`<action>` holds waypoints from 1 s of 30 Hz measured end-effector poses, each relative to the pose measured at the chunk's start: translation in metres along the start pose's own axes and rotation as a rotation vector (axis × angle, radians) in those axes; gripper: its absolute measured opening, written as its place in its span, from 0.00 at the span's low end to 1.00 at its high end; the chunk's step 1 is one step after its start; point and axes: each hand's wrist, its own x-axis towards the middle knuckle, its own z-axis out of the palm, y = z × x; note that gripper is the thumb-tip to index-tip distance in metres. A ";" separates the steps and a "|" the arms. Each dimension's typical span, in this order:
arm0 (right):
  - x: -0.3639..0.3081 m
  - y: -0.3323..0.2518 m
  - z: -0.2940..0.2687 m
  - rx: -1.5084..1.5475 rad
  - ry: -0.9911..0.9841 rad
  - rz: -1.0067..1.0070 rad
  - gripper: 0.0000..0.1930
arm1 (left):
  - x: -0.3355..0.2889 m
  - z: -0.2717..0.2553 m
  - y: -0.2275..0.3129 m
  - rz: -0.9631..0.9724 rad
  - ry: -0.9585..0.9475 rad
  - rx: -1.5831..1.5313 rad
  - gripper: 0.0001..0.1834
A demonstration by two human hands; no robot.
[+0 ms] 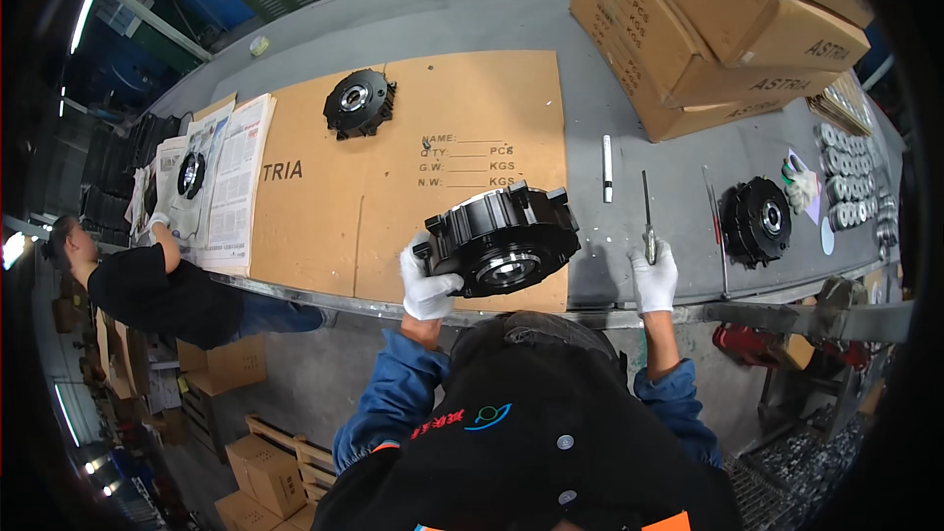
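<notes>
Black printed lettering and blank form lines are showing on the cardboard sheet (324, 221), over which the person's left hand (426, 285) is gripping a tilted, round black housing (503, 234) just to its right, while the right hand (655, 280) is holding a thin-shafted screwdriver (649, 234).

The held part (503, 234) looks glossy, the cardboard (388, 206) matt.
</notes>
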 end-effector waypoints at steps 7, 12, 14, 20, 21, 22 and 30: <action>-0.007 -0.020 -0.007 0.198 -0.064 0.035 0.08 | -0.002 0.007 -0.006 -0.040 -0.133 -0.216 0.42; -0.011 -0.037 -0.016 0.275 -0.092 0.045 0.08 | -0.011 0.010 -0.018 -0.104 -0.116 -0.314 0.40; -0.012 -0.046 -0.018 0.309 -0.105 0.040 0.08 | -0.015 0.012 -0.024 -0.126 -0.088 -0.367 0.39; -0.016 -0.064 -0.019 0.294 -0.178 -0.040 0.10 | -0.024 0.010 -0.033 -0.251 -0.072 -0.589 0.38; -0.016 -0.064 -0.020 0.257 -0.215 -0.028 0.12 | -0.024 0.018 -0.028 -0.251 -0.058 -0.540 0.36; -0.017 -0.064 -0.019 0.255 -0.211 -0.024 0.12 | -0.024 0.022 -0.026 -0.251 -0.044 -0.491 0.34; -0.022 -0.068 -0.026 -0.079 -0.147 -0.332 0.19 | -0.009 0.014 -0.027 -0.103 0.118 0.272 0.19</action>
